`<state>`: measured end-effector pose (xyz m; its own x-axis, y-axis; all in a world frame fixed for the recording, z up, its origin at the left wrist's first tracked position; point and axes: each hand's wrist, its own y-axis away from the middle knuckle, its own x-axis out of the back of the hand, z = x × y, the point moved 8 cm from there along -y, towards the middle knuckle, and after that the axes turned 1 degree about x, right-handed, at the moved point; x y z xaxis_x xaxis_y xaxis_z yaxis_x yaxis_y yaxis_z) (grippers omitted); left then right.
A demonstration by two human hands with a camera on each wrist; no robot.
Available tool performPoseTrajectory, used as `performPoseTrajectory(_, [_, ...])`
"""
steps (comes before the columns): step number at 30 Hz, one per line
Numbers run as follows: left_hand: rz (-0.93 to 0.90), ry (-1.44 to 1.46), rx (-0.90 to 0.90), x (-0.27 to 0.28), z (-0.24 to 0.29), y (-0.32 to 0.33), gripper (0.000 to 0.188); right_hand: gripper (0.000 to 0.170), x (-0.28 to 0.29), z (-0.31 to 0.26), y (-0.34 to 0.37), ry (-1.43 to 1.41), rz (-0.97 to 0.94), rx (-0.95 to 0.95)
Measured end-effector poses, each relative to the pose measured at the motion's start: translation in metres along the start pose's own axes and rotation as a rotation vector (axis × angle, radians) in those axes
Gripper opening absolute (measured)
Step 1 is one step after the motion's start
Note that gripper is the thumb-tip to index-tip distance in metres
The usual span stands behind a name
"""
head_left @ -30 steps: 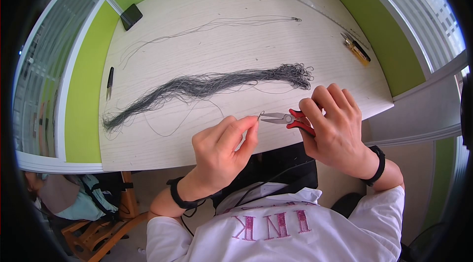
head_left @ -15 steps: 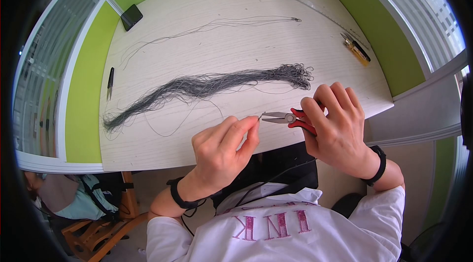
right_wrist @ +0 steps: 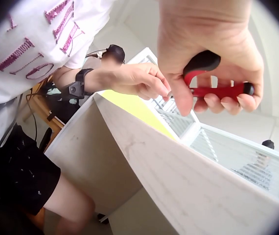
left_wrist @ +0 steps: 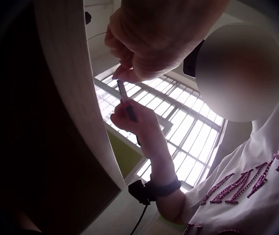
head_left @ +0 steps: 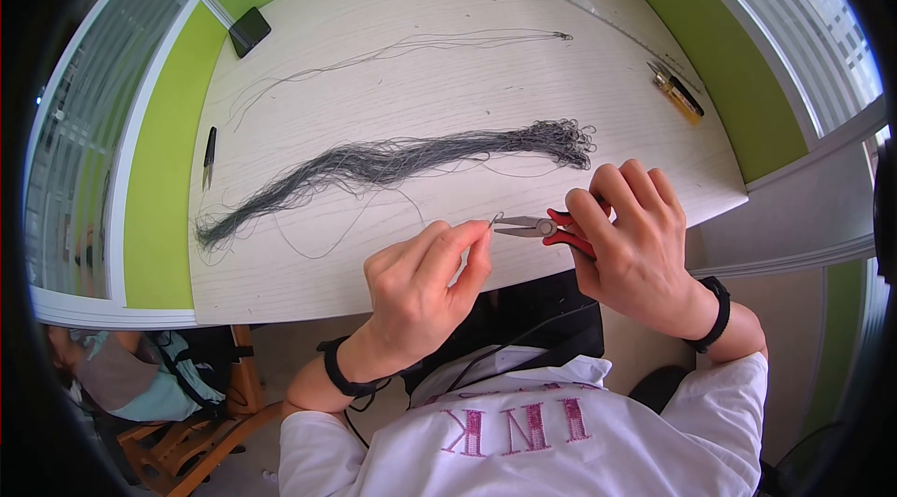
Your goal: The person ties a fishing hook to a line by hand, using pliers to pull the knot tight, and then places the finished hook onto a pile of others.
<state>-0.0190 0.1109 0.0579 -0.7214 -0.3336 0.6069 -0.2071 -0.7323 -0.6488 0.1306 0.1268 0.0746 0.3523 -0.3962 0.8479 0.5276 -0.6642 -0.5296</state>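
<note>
A pale wood-grain desk [head_left: 374, 282] bears a long bundle of thin dark strands [head_left: 369, 163]. On the bundle's near side, the right hand [head_left: 626, 240] grips red-and-black-handled steel pliers [head_left: 546, 227], pointing toward the left hand [head_left: 416, 282]. That one — nearer the work — pinches a small, thin, hook-shaped dark piece [head_left: 496, 216], slanting crosswise at the pliers' tips — touching or not, I can't tell.
</note>
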Motion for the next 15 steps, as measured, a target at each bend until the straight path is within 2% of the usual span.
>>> performPoseTrajectory(7, [-0.015, 0.012, 0.013, 0.0009, 0.0013, -0.0001, 0.011, 0.025, 0.0001, -0.0007, 0.0015, 0.014, 0.000, 0.008])
performPoseTrajectory(9, [-0.012, 0.018, 0.009, 0.0014, 0.0022, 0.0002, 0.012, 0.036, -0.0017, -0.0001, 0.0031, 0.001, -0.028, 0.004])
performPoseTrajectory(12, [-0.015, 0.030, 0.012, 0.0019, 0.0028, 0.0005, 0.012, 0.036, -0.0014, 0.0001, 0.0042, -0.001, -0.023, 0.005])
performPoseTrajectory(15, [-0.009, 0.039, 0.004, 0.0022, 0.0036, 0.0003, 0.012, 0.028, -0.0013, -0.0003, 0.0041, 0.009, -0.005, 0.019])
